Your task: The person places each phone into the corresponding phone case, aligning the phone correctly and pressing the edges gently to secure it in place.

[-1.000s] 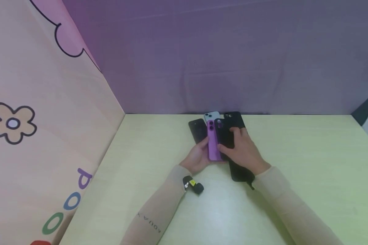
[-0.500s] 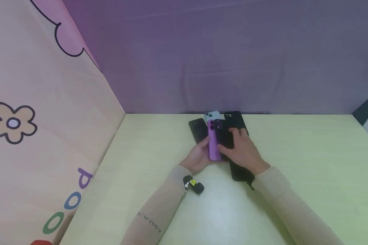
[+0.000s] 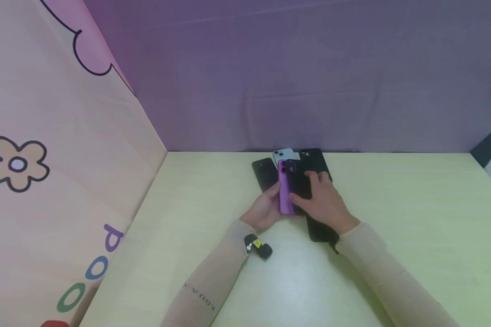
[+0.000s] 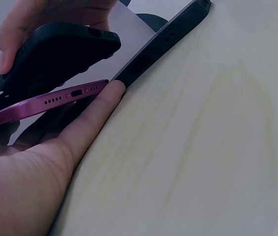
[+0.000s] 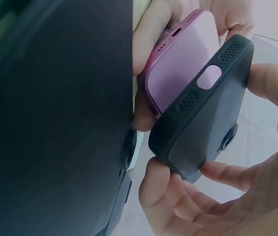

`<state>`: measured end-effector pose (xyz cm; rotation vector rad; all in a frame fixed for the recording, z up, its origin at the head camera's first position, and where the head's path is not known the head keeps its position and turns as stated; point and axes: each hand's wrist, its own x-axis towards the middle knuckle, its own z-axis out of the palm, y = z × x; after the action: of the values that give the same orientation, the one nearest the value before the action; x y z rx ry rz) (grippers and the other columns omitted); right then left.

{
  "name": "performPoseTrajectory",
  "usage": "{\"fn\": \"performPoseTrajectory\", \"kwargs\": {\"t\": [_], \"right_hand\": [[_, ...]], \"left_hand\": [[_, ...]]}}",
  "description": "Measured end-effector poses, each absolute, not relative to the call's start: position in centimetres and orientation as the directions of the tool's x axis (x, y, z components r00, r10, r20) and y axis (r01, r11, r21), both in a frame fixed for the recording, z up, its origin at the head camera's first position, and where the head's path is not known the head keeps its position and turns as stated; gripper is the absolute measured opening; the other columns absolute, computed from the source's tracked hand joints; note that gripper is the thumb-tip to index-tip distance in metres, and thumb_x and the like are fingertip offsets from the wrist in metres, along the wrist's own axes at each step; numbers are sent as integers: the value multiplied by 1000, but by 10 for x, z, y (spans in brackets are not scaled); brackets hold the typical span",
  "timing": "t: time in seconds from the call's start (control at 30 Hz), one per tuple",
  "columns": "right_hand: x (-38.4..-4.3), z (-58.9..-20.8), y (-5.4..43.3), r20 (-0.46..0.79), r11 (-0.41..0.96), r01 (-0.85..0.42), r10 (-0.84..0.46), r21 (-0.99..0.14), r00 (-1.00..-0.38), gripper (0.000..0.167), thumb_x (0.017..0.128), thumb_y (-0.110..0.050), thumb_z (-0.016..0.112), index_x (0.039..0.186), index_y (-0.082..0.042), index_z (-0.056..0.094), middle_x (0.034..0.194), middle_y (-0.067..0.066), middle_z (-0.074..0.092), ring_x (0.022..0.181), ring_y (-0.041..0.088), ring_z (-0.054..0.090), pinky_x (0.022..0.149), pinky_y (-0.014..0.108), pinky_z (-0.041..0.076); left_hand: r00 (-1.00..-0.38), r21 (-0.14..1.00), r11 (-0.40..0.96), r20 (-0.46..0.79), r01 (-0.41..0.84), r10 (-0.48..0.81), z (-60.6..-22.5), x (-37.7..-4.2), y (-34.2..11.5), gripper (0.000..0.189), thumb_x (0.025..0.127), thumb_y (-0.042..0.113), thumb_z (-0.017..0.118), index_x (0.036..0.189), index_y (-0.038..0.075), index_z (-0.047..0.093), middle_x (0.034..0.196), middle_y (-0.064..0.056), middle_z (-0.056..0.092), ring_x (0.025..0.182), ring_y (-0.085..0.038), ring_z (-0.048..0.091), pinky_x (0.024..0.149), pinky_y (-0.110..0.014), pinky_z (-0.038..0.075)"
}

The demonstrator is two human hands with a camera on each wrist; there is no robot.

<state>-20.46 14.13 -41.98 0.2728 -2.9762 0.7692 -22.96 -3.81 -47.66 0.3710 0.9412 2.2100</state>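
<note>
My left hand point(image 3: 266, 209) holds a purple phone point(image 3: 285, 195) low over the table, its fingers underneath. The phone's port end point(image 4: 77, 93) faces the left wrist camera. My right hand point(image 3: 327, 204) grips a black phone case point(image 3: 300, 184) by its edges. In the right wrist view the case point(image 5: 212, 108) lies tilted, overlapping part of the purple phone point(image 5: 183, 64). At the left wrist view's left side, the case point(image 4: 55, 54) and phone come close together; whether they are fitted there I cannot tell. The rest of the phone's back is hidden by the case.
Behind the hands lie a dark phone point(image 3: 263, 172), a light blue phone point(image 3: 284, 153) and a black phone or case point(image 3: 314, 159). Another black flat piece point(image 3: 321, 231) shows below my right hand. A purple backdrop point(image 3: 311, 91) closes off the table's far edge.
The purple phone has shifted very slightly right under the case, so a narrower strip of it shows. Both hands otherwise keep nearly the same place.
</note>
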Motion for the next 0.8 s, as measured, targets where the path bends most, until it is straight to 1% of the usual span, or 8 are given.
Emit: {"fn": "performPoseTrajectory", "kwargs": {"t": [0.2, 0.47, 0.7, 0.8], "right_hand": [[-203, -421, 139, 97, 862, -190, -163, -471, -982, 90, 81, -64, 59, 141, -3, 32, 115, 25, 42, 86, 34, 54, 73, 49, 51], [-204, -424, 137, 127, 861, -210, -170, -464, -977, 91, 80, -63, 60, 140, -1, 32, 111, 24, 42, 84, 34, 54, 74, 49, 51], [-202, -426, 136, 139, 857, -220, -175, -465, -975, 92, 80, -63, 61, 139, 2, 31, 111, 26, 41, 82, 35, 55, 74, 51, 52], [-202, -427, 136, 145, 855, -222, -173, -468, -974, 92, 80, -62, 62, 139, 2, 32, 111, 25, 41, 82, 35, 55, 74, 50, 52]], "left_hand": [[-719, 717, -496, -10, -489, 695, -477, -229, -38, 42, 101, 42, 32, 143, 44, 34, 152, -1, 35, 138, -30, 35, 100, -66, 35], [-722, 729, -484, -21, -485, 692, -475, -229, -39, 41, 101, 42, 33, 142, 46, 34, 151, 3, 37, 139, -27, 35, 102, -64, 35], [-737, 727, -489, -35, -482, 675, -477, -229, -38, 41, 101, 41, 35, 142, 42, 36, 151, 1, 36, 139, -27, 34, 104, -64, 33], [-742, 727, -493, -33, -478, 670, -478, -230, -38, 42, 101, 40, 36, 143, 41, 36, 152, 0, 36, 139, -28, 34, 104, -64, 32]]}}
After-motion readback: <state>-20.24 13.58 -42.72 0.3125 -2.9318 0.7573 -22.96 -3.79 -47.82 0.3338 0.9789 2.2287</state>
